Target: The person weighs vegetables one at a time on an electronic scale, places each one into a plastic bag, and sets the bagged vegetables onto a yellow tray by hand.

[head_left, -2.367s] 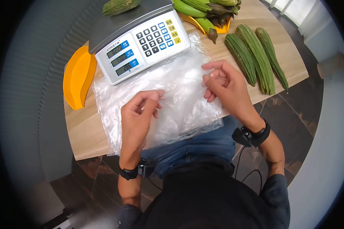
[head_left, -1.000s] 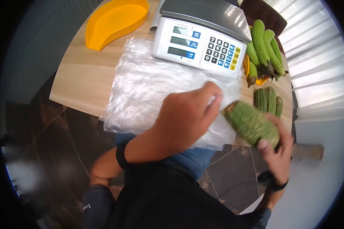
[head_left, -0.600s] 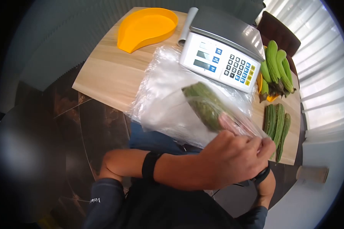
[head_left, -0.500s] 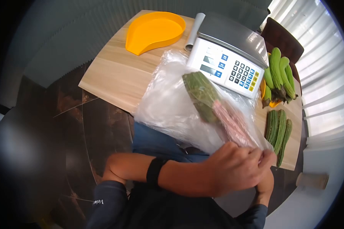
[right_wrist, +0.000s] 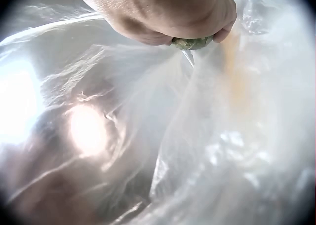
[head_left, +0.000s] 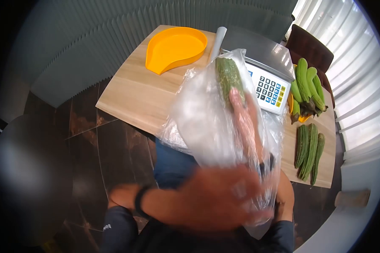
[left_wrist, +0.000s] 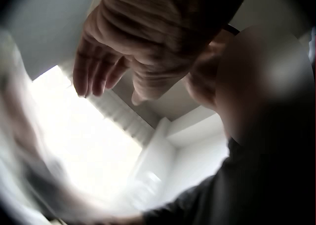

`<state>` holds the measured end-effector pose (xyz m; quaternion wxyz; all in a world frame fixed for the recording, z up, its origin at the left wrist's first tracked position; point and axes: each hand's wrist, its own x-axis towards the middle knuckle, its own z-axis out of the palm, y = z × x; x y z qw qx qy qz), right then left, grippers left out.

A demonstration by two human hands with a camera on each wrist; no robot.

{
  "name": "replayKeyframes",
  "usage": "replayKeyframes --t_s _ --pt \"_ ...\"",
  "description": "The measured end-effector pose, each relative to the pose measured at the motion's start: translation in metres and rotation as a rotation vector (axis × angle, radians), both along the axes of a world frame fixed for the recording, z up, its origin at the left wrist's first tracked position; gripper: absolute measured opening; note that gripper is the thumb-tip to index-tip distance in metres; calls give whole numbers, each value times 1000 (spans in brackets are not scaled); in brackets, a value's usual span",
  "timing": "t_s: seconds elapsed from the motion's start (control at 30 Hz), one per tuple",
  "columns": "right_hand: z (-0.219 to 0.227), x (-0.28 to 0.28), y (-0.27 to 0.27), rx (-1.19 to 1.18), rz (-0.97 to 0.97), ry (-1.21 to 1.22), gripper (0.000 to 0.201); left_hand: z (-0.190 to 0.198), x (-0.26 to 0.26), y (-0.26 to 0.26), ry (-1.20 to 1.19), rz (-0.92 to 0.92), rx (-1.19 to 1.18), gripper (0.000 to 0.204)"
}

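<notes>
a: what does the head view show?
b: the person's right hand (head_left: 245, 122) is inside a clear plastic bag (head_left: 207, 122), and it holds a green gourd (head_left: 229, 80) up in front of the scale (head_left: 269, 86). the left hand (head_left: 217, 202) is low and blurry at the bag's mouth. you cannot tell if it grips the bag. an orange tray (head_left: 175, 48) sits on the wooden table (head_left: 131, 95). more gourds (head_left: 309, 152) lie on the table's right side, near a bunch of bananas (head_left: 306, 88).

a: and the left wrist view?
b: the left hand (left_wrist: 148, 42) has its fingers hanging loose. the bag is only a blur beside it.

a: and the right wrist view?
b: the right hand (right_wrist: 163, 13) is curled tight round the gourd (right_wrist: 192, 42), with the bag (right_wrist: 148, 136) all around it.
</notes>
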<state>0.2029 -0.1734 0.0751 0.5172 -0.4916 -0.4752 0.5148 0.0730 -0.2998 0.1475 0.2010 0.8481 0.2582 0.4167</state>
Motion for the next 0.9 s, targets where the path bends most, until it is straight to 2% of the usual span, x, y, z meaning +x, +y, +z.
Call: replayKeyframes --t_s 0.07,0.1,0.17,0.23,0.3,0.33,0.4,0.47,0.53,0.6,0.67,0.77,0.8,0.83,0.9 --pt "3 7 -13 66 57 -93 64 14 -40 56 -86 471 232 69" --pt "10 4 -24 93 102 -18 62 16 -58 95 -142 583 213 82" --pt "18 -1 -36 171 144 -14 63 -3 -70 145 -504 457 -345 95" --pt "13 -2 -38 265 130 -105 63 -28 -67 148 -448 391 -482 99" --pt "7 -4 -40 241 109 65 66 -36 -68 140 -424 307 -697 98" --pt "7 -5 -42 224 95 147 67 -24 -67 127 -433 259 -843 96" --pt "13 -5 -44 211 128 308 63 -26 -67 120 -518 140 -1019 89" --pt "12 -7 -43 229 128 454 65 -41 -66 119 -657 32 -1036 81" --pt "12 -11 -43 165 103 428 59 -46 -52 108 -755 -29 -989 73" --pt "13 -14 -44 114 111 385 57 -43 -46 102 -766 -63 -977 73" --pt "16 -13 -45 75 157 320 60 -40 -54 104 -718 -97 -1029 84" --pt "14 14 -58 58 283 195 51 -42 -72 105 -825 28 -1055 79" --pt "-13 42 -63 29 251 75 46 -38 -76 103 -885 53 -1027 78" --pt "-41 75 -68 1 218 -42 42 -33 -81 102 -846 154 -880 70" --pt "-32 115 -82 40 -242 -59 28 -25 -98 97 -774 240 -856 71"
